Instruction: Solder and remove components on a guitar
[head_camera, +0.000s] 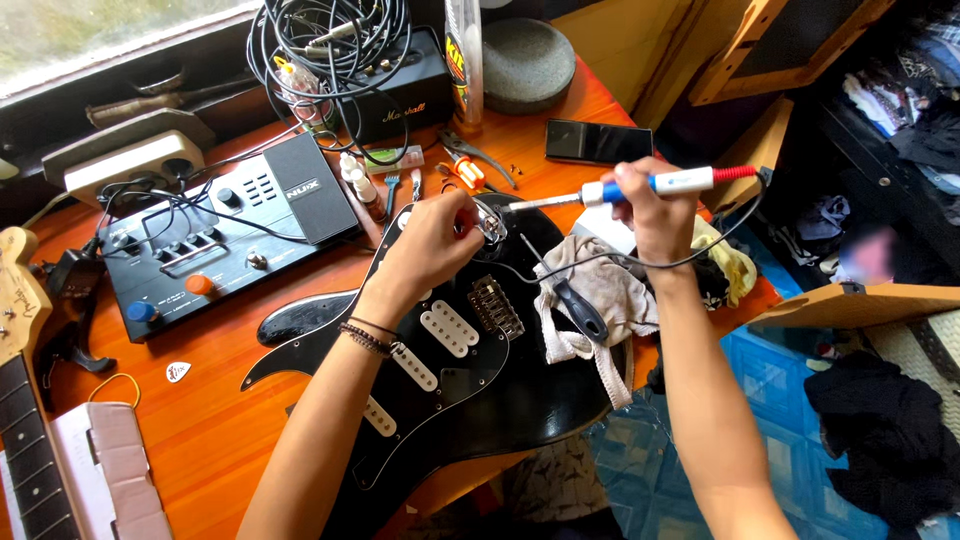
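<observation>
Centrally, an orange-brown wooden table (210, 440) is seen, and on it a black electric guitar body (520, 390) is laid flat, its black pickguard (440, 370) carrying three white pickups (450, 328) and a metal bridge (497, 306). To the left of the body, a black multi-effects pedal unit (215, 235) with knobs and footswitches is set on the table, and behind it a small black amplifier (405, 105) is covered by a tangle of black cables (325, 40). A guitar neck (25, 420) is visible at the lower left edge. A black smartphone (597, 141) is placed face up at the far side of the table. A greyish rag (600, 290) is draped over the body's right edge, and a screwdriver with a dark handle (575, 300) is laid on it. A white guitar pick (178, 371) is found on the table near the pedal unit.

The right hand (655, 210) is closed around a white and blue soldering iron (650, 185), whose tip is pointed left toward a small metal jack plate (490, 222). That plate is pinched between the fingers of the left hand (435, 245), just above the upper part of the pickguard; whether tip and plate are touching cannot be told
</observation>
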